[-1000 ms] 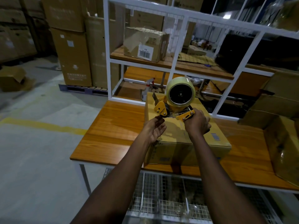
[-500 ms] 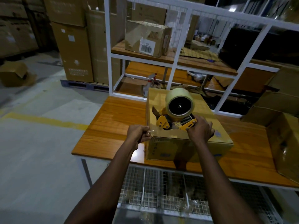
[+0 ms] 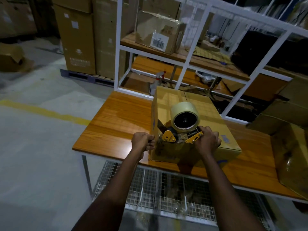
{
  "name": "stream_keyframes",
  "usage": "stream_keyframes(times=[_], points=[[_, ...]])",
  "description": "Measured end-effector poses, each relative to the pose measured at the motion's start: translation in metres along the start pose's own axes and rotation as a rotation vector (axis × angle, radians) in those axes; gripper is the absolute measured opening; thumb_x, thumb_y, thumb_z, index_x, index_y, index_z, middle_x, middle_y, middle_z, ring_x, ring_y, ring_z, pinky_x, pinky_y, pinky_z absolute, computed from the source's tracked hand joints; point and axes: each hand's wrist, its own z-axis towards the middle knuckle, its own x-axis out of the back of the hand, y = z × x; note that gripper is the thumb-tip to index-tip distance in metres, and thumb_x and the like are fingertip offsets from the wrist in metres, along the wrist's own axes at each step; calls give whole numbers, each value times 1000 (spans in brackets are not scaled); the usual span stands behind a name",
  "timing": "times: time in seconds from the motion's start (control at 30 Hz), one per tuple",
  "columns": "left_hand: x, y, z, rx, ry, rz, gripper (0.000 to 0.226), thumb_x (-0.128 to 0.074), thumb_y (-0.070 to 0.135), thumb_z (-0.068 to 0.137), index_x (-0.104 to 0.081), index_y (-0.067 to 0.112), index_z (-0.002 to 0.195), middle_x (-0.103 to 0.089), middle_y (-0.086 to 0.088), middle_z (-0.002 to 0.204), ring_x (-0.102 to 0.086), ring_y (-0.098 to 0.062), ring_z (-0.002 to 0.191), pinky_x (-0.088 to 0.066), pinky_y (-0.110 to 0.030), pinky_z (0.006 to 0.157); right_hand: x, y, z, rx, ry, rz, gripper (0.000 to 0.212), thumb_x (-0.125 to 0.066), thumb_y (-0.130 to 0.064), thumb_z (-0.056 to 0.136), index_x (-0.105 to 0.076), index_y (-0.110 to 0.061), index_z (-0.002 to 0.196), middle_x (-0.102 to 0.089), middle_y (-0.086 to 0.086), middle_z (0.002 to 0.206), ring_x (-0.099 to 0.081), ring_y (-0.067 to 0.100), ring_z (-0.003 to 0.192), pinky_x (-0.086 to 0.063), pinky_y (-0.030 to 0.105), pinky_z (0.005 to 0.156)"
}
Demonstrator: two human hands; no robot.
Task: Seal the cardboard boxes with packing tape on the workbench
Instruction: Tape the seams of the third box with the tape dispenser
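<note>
From the head view, the box [image 3: 188,102] sits on the bench [image 3: 120,117], toward its near edge, turned a little so that one near corner points at you. Your left hand [image 3: 143,142] is at the near left corner of the box, its grip curled tight against the cardboard edge. You cannot tell whether it pinches a tape end or only presses the box. Your right hand [image 3: 208,142] is on the near part of the box top, its grip wrapped round the handle of the dispenser [image 3: 168,138], whose yellow front end rests on the box near the near edge. The pale roll [image 3: 184,107] stands above the dispenser, its dark hub facing you. A second box [image 3: 290,155] stands at the right end of the bench, well apart from the first. Behind the bench rises a white frame [image 3: 118,47] with a wooden shelf [image 3: 181,56] carrying a labelled box [image 3: 160,30], and a spray bottle [image 3: 155,84] stands lower down, just behind the box. A mesh shelf [image 3: 166,185] runs under the bench. Tall cartons [image 3: 78,39] stand on a pallet [image 3: 85,77] at the far left.
</note>
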Motion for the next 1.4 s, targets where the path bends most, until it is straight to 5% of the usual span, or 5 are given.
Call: stream_keyframes(times=[0.57, 0.9, 0.97, 1.13, 1.4], points=[[2, -20, 10, 19, -39, 27, 7, -61, 0, 91, -66, -4, 88, -65, -15, 70, -56, -17, 45, -52, -32, 49, -6, 1, 3, 50, -15, -96, 15, -65, -20, 90, -70, -22, 103, -58, 4, 97, -45, 34, 96, -29, 39, 80], [12, -20, 13, -158, -69, 746, 37, -64, 59, 86, -58, 23, 95, -71, -8, 80, -71, -24, 60, -59, -39, 52, -3, 2, 6, 114, -23, -155, 21, -72, -15, 83, -69, -19, 103, -58, 6, 98, -45, 35, 95, -33, 42, 79], [19, -26, 14, -184, -40, 870, 54, -62, 67, 83, -58, 24, 115, -72, -5, 89, -71, -21, 71, -58, -34, 61, -4, 3, 5, 116, -20, -156, 19, -73, -19, 83, -69, -19, 102, -58, 6, 96, -47, 35, 93, -34, 42, 79], [9, -46, 3, -567, -56, 698, 53, -58, 8, 89, -53, 20, 140, -57, -8, 138, -60, -30, 114, -55, -40, 87, -6, 5, 4, 104, -20, -185, 20, -74, -21, 82, -68, -20, 101, -58, 4, 96, -47, 33, 92, -34, 41, 77], [12, -86, -17, -554, -2, 1061, 66, -59, 35, 92, -31, 40, 151, -21, -1, 162, -28, -30, 138, -39, -47, 101, -6, 4, 1, 82, -42, -160, 16, -69, -20, 87, -68, -18, 103, -58, 7, 98, -46, 35, 94, -36, 44, 81]])
